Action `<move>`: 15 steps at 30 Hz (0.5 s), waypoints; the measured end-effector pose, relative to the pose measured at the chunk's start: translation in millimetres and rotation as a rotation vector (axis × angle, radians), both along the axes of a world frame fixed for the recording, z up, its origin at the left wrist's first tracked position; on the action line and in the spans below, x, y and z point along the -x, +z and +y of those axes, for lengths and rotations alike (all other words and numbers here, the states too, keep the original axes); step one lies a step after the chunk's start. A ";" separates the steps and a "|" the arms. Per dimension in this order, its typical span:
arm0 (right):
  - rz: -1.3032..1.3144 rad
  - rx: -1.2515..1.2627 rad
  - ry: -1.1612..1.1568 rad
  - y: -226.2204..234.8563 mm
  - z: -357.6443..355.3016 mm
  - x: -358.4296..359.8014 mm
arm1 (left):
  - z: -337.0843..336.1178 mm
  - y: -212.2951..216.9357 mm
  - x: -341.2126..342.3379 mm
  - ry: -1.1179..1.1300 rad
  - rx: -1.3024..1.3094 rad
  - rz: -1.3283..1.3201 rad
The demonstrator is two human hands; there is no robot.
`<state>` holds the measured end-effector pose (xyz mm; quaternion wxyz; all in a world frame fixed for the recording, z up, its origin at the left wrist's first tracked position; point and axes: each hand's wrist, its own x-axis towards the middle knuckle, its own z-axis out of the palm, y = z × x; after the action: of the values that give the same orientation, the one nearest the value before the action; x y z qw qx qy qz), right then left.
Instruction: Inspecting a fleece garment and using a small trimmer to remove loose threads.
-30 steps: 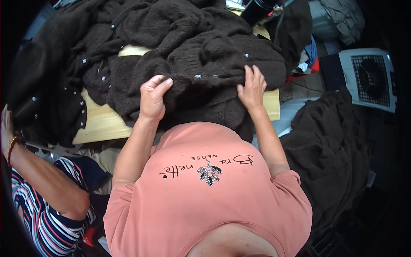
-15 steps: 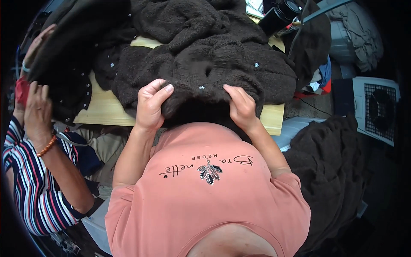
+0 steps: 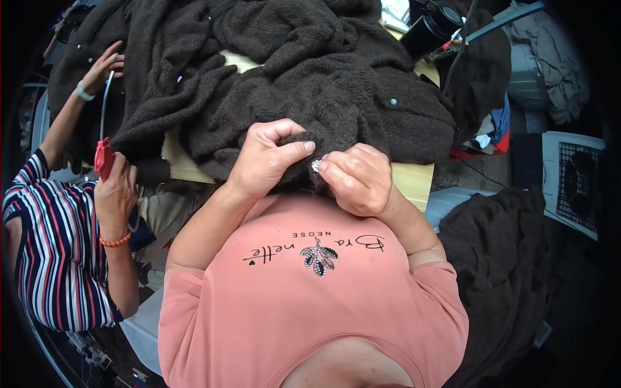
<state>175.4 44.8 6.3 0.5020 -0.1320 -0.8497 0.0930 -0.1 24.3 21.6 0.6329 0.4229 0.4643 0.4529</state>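
A dark brown fuzzy garment point(image 3: 349, 107) lies bunched up in front of me. My left hand point(image 3: 272, 158) pinches a fold of it between thumb and fingers. Just to the right, my right hand point(image 3: 358, 179) is closed at a shiny, stone-set button point(image 3: 316, 166), with thumb and finger pressed against its edge. Both hands are close together near my chest, the button between them. Another sparkling button point(image 3: 393, 102) sits on the cloth farther right. What lies under my right hand's curled fingers is hidden.
At left, a co-worker in a striped shirt point(image 3: 61, 258) holds a red-handled tool point(image 3: 103, 158) with a thin metal blade beside more brown cloth. A black cylinder point(image 3: 432, 32) stands on the wooden table point(image 3: 411, 183) at back right. A brown fabric heap point(image 3: 495, 252) lies at right.
My hands have come together from holding the garment's edge apart; the right now grips at the button. The co-worker's red-handled tool has been raised, and the cloth at left has settled lower.
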 end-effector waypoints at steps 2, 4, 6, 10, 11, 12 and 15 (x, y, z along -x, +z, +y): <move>-0.051 0.103 0.156 -0.5 -1.4 1.2 | 0.6 -6.7 2.4 -0.015 -0.041 0.047; -0.091 0.230 0.337 -3.3 -0.5 9.8 | 2.7 -11.0 4.6 0.052 0.125 -0.093; -0.204 0.301 0.297 -19.2 -2.4 15.9 | 7.6 -15.8 11.6 0.116 0.185 -0.188; -0.391 0.222 -0.077 -49.8 16.7 7.4 | 7.7 -22.4 24.2 0.092 0.271 -0.350; -0.382 0.235 -0.113 -55.6 19.3 4.9 | 6.5 -23.2 25.0 0.068 0.284 -0.372; -0.373 0.248 -0.150 -58.2 20.1 3.0 | 5.3 -23.1 25.2 0.044 0.297 -0.393; -0.249 0.218 -0.054 -40.2 8.9 5.0 | 5.7 -24.7 22.6 0.116 0.280 -0.372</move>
<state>170.4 53.7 -33.9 0.3779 -0.2190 -0.8863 0.1538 -22.7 30.0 -3.1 0.7330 0.2130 0.4215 0.4896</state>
